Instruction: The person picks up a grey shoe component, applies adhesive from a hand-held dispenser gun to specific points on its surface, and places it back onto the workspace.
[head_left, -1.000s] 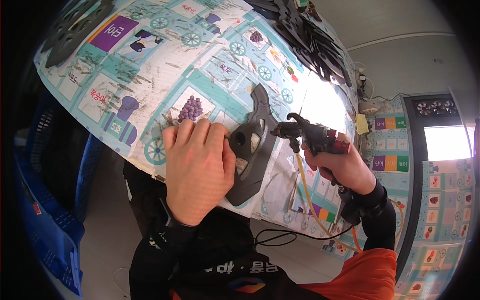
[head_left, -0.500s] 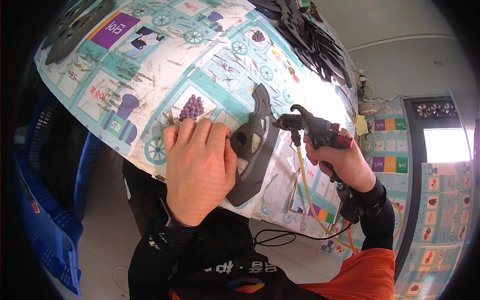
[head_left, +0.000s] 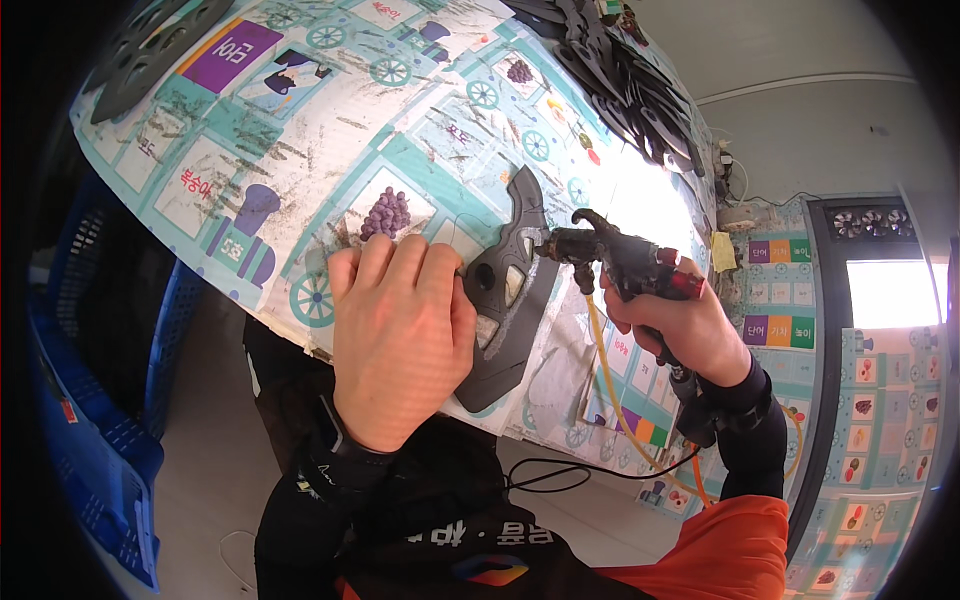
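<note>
A dark grey, curved foam-like piece point(head_left: 517, 330) with cut-out holes lies on the printed sheet covering the table. Whitish wet-looking streaks run along the holes in its middle. My left hand point(head_left: 400, 335) lies over its left edge, back of the hand up, fingers curled and thumb against the piece; the fingertips are partly hidden. In my right hand point(head_left: 685, 325) is a grimy black spray gun point(head_left: 630, 258) with red knobs, its handle wrapped by my fingers. The gun's nozzle points left, close to the upper right edge of the piece. A yellowish hose point(head_left: 600, 335) hangs from the gun.
Several similar dark pieces point(head_left: 620, 85) are heaped at the table's far side, and more dark pieces point(head_left: 150, 60) lie at the far left. Blue plastic crates point(head_left: 100, 440) stand below on the left. A black cable point(head_left: 560, 473) loops below the table edge.
The spray gun in my right hand has shifted slightly left, bringing its nozzle nearer the dark piece. My left hand and the piece stay almost where they were.
</note>
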